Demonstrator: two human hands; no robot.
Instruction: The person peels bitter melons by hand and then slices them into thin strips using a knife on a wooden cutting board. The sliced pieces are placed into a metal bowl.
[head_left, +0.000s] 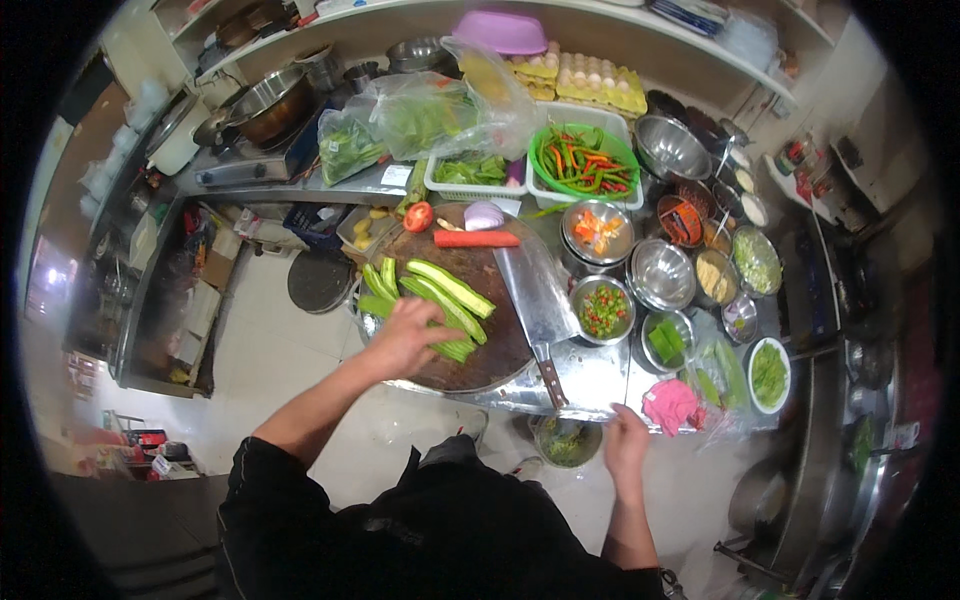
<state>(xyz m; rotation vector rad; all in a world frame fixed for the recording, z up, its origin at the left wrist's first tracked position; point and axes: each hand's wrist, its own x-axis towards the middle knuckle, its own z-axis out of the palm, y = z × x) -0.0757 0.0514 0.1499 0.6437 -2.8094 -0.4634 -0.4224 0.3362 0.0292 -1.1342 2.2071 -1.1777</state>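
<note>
My left hand (409, 337) reaches over long green gourd strips (450, 289) on a round wooden chopping block (499, 341); its fingers touch some of them, and whether they grip any cannot be told. My right hand (627, 439) is just off the table's front edge, with its grip unclear. A broad metal cleaver (531, 289) lies with its blade over the block's right side and its wooden handle towards me. Along the block's far side are a carrot (476, 238), a halved red onion (484, 216) and a cut tomato (418, 217).
Metal bowls stand right of the block, one with chopped chillies (602, 310), another with green pieces (666, 342). A pink cloth (670, 406) lies by the front edge. Behind are a green basket of chillies (585, 163) and egg trays (600, 81). A bucket (568, 442) stands below.
</note>
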